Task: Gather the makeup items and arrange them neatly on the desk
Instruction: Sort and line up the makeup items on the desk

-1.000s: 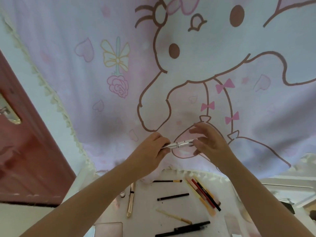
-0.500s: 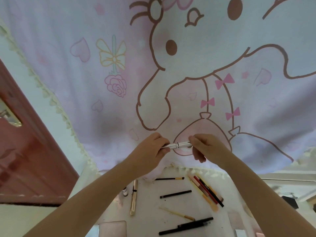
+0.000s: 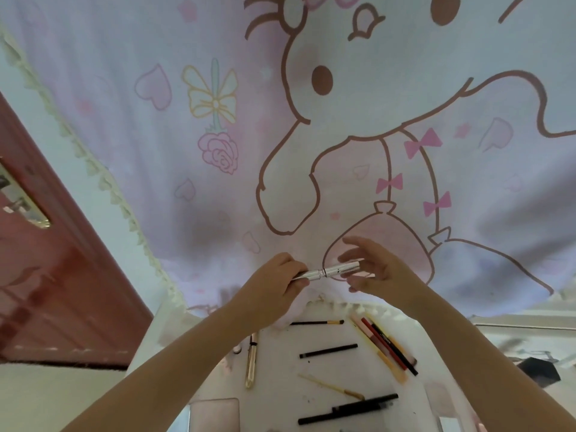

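Left hand [image 3: 274, 288] curled round the left end of a silver tube [image 3: 327, 271], fingers wrapped over it, holding it up above the far edge of the desk [image 3: 280, 369]. Right hand [image 3: 374, 269] at the tube's right end, fingers spread and mostly straight, fingertips [image 3: 346, 257] at the tube; a firm pinch cannot be made out, grip looks loose and wide. Tube: slim, shiny metallic, with a dark ring near its middle; lies almost level, right end slightly higher. Both forearms reach in from the near corners and meet at the centre, in front of a hanging cloth [image 3: 218, 73] printed with a cartoon animal, hearts and bows. On the white desk below the hands: a pale gold tube [image 3: 252, 360] lying near-to-far at left; a thin brush with black handle [image 3: 316, 323] at the far edge; a short black pencil [image 3: 328, 351] nearer; a bundle of red, black and yellow pencils [image 3: 386, 347] slanting at right, touching one another; a thin yellow stick [image 3: 330, 386]; a long black pen [image 3: 347, 410] nearest. A pink flat case [image 3: 215, 413] sits at the near edge, left. Reddish door [image 3: 46, 275] at far left.
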Demonstrator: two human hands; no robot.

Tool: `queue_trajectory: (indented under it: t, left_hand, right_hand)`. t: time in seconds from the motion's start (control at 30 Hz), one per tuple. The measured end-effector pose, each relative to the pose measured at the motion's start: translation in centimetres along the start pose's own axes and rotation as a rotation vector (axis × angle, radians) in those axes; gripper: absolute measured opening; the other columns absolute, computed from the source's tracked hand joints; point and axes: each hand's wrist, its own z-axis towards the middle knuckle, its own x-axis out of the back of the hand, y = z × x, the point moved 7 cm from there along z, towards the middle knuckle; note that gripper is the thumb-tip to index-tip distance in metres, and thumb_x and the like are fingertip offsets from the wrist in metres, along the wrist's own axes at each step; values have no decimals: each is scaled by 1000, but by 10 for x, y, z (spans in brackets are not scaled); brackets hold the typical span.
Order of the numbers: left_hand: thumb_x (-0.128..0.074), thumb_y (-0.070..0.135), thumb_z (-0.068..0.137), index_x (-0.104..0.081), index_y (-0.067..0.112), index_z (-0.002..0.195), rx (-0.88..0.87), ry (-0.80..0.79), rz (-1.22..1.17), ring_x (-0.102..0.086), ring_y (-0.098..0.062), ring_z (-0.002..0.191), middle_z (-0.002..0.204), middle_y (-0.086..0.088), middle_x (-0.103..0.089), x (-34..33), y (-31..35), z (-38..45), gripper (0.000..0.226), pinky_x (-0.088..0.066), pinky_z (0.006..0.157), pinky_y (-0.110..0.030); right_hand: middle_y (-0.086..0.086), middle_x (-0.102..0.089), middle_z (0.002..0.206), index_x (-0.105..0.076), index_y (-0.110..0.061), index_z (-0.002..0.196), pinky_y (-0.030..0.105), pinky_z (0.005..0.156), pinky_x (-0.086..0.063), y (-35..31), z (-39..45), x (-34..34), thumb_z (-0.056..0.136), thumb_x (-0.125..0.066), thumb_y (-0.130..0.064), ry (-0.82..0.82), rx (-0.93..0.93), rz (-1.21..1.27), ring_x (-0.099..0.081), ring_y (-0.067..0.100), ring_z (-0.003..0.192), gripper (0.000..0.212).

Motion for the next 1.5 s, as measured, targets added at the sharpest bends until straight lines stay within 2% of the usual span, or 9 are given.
queue_trajectory:
  t: [0.17,0.27,0.37,0.47,0.57,0.77,1.13,1.33,1.5]
  left_hand:
    - [-43,21,96,-58,8,103,124,7,9,-37,-5,68,78,8,-41,-23,-28,-15,22,-27,62,-15]
    - [-42,21,96,-58,6,98,357,-61,-25,-46,-14,63,67,5,-48,-60,-65,-39,22,-33,58,-20]
    - [-43,20,95,-57,8,100,671,-117,-101,-59,-26,86,90,-8,-65,-98,-105,-74,19,-46,77,-32]
    - [-43,19,94,-55,10,106,827,-151,-62,-58,-30,99,105,-12,-66,-128,-128,-98,20,-42,94,-39]
    - [-40,20,95,-53,2,109,887,-237,21,-59,-32,99,110,-16,-63,-155,-134,-104,26,-44,84,-35]
    - [-42,18,94,-53,0,109,964,-337,75,-54,-30,109,116,-17,-56,-190,-143,-106,26,-42,87,-29]
    - [-39,11,95,-52,1,115,884,-528,250,-56,-23,111,119,-11,-57,-208,-153,-101,26,-46,87,-27]
    - [-40,4,91,-37,3,121,949,-422,257,-62,-26,99,113,-10,-59,-201,-153,-105,30,-42,65,-29]
    - [-43,17,92,-36,8,118,815,-387,272,-60,-23,94,109,-7,-56,-204,-136,-103,28,-42,63,-29]
  right_hand:
    - [-4,-62,102,-53,-36,102,31,79,-54,34,-3,-1,85,-60,-6,61,-128,6,-63,16,90,36]
    - [0,-62,100,-58,-30,95,26,76,-52,82,-17,-10,88,-57,-11,58,-305,1,-61,16,87,21]
    - [0,-60,104,-57,-23,103,26,82,-46,141,-37,-23,90,-55,-20,-22,-494,-244,-59,20,100,14]
    - [0,-54,125,-50,-19,125,26,95,-39,192,-58,-43,93,-48,-29,-209,-593,-637,-51,19,115,34]
    - [3,-47,134,-45,-16,131,27,98,-36,226,-77,-66,93,-45,-32,-304,-613,-783,-46,19,121,40]
    - [5,-54,112,-54,-13,114,27,82,-44,244,-86,-82,92,-43,-25,-272,-529,-933,-49,20,103,28]
    - [2,-53,114,-56,-15,115,26,88,-42,257,-82,-76,89,-48,-25,-304,-440,-902,-48,18,104,28]
    - [-1,-56,114,-58,-17,114,18,90,-34,260,-93,-48,88,-52,-26,-313,-408,-906,-49,14,106,28]
    - [-4,-54,116,-56,-20,116,19,95,-36,263,-107,-30,87,-55,-24,-354,-425,-958,-48,13,110,29]
